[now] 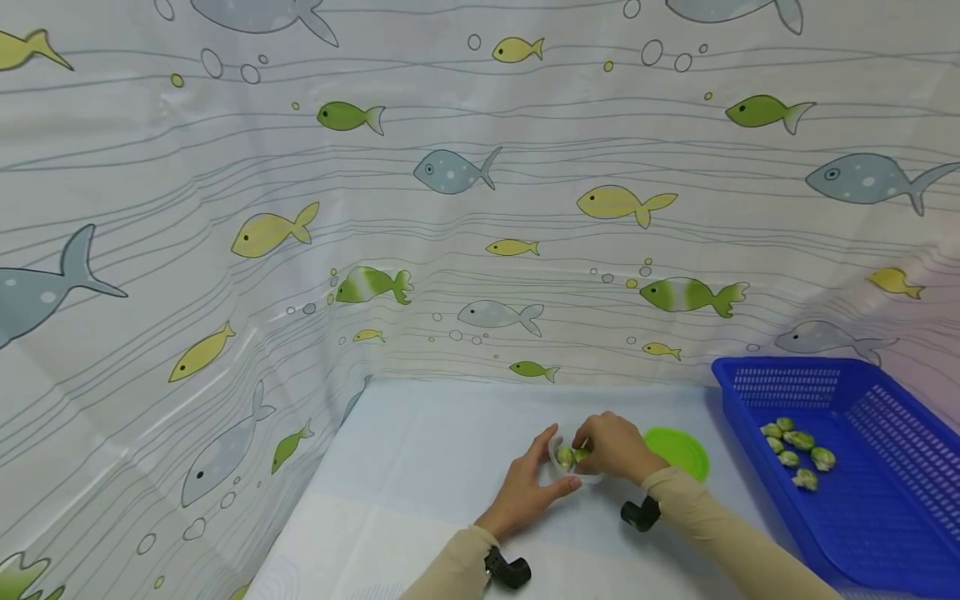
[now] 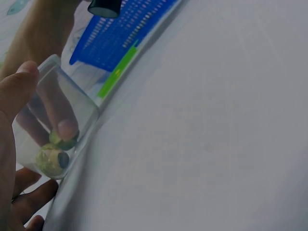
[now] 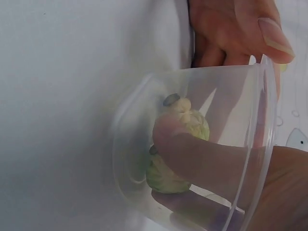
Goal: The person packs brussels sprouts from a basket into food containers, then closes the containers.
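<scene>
A small clear plastic container [image 3: 130, 166] stands on the white tabletop. My left hand [image 1: 522, 493] holds it from the left, thumb on the near side and fingers round the far side. My right hand [image 1: 618, 447] reaches down into the container from above. Inside, its thumb and fingers pinch a green Brussels sprout [image 3: 166, 178] near the bottom. Another Brussels sprout [image 3: 199, 124] lies beside that one, partly hidden by the thumb in the right wrist view. Both sprouts show through the container's wall in the left wrist view.
A round bright green lid [image 1: 686, 454] lies flat, partly behind the right wrist. At the right stands a large blue plastic basket [image 1: 885, 525] with several Brussels sprouts [image 1: 801, 440] in it. A fish-patterned curtain [image 1: 465, 275] hangs behind the table and to its left.
</scene>
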